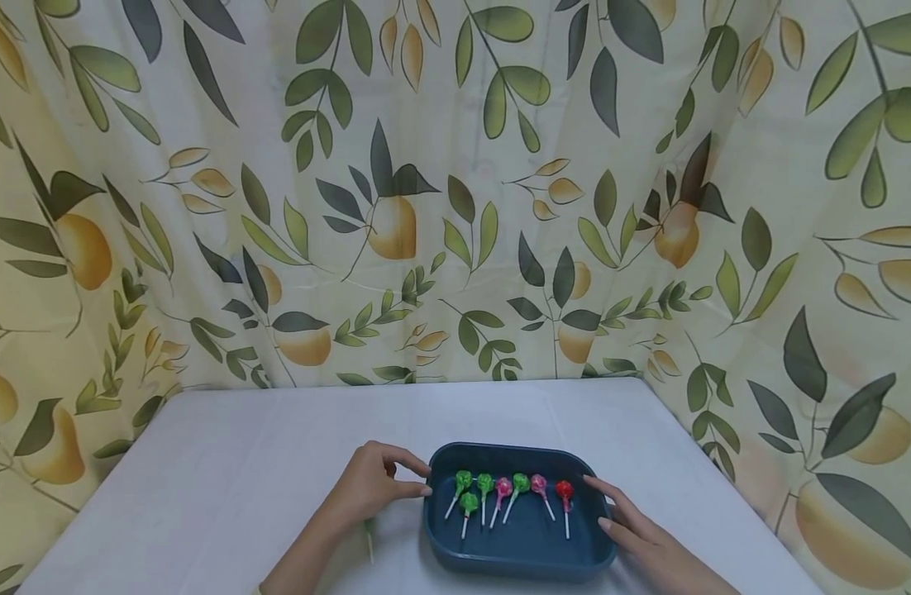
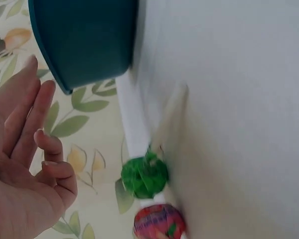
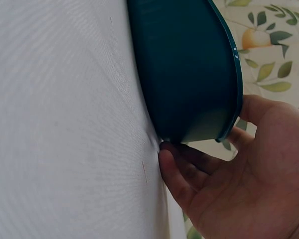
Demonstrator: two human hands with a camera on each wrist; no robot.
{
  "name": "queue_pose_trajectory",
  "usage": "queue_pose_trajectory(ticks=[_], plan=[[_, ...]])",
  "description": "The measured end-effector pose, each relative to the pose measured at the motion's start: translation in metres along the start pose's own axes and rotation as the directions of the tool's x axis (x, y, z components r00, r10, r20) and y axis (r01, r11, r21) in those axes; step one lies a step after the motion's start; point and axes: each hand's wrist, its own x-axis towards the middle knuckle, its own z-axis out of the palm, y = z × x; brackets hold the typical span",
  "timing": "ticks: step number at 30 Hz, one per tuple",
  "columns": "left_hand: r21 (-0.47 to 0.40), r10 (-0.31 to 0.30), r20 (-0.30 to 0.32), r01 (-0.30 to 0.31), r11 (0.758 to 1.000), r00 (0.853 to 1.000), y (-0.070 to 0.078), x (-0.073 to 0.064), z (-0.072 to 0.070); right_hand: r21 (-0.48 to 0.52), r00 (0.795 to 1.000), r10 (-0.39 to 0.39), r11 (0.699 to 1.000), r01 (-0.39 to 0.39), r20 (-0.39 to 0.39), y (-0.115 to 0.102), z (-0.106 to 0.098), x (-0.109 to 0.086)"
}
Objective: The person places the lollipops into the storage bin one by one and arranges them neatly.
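Note:
A dark blue tray (image 1: 518, 555) with rounded corners stands near the front of the table. Several wrapped lollipops lie inside it: green ones, pink ones and a red lollipop (image 1: 565, 491) at the right. My left hand (image 1: 369, 483) is at the tray's left end, thumb and index finger reaching to the rim, other fingers bent. My right hand (image 1: 637, 529) touches the right end; in the right wrist view its fingers spread from the rim down to the wall's base. Beside the left hand, a green lollipop (image 2: 144, 177) and a red-and-purple wrapped lollipop (image 2: 159, 221) lie outside the tray.
A white cloth covers the table (image 1: 277, 446). Behind it and along both sides hangs a curtain (image 1: 455, 207) printed with leaves and orange fruit. The left forearm partly hides the lollipops outside the tray in the head view.

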Motion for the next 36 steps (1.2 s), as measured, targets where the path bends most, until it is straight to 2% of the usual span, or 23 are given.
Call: queue_pose_trajectory(ticks=[9,18,29,36], plan=[[0.052,-0.047,0.022,0.046,0.998,0.999,-0.018,-0.014,-0.015,-0.005,1.0,-0.014,1.0,0.014,0.006,0.0,0.003,0.002],[0.04,-0.1,0.014,0.099,0.994,0.995,-0.033,-0.03,-0.036,-0.028,0.999,-0.032,0.999,0.033,0.009,0.001,0.003,0.001],[0.087,-0.084,-0.025,0.086,0.993,0.996,-0.053,-0.043,-0.056,-0.035,1.0,-0.017,0.999,0.017,-0.011,0.0,0.001,0.0],[0.109,-0.142,-0.001,0.141,0.984,0.99,-0.058,-0.05,-0.064,-0.033,1.0,-0.012,0.999,0.012,-0.012,0.0,0.001,0.001]])
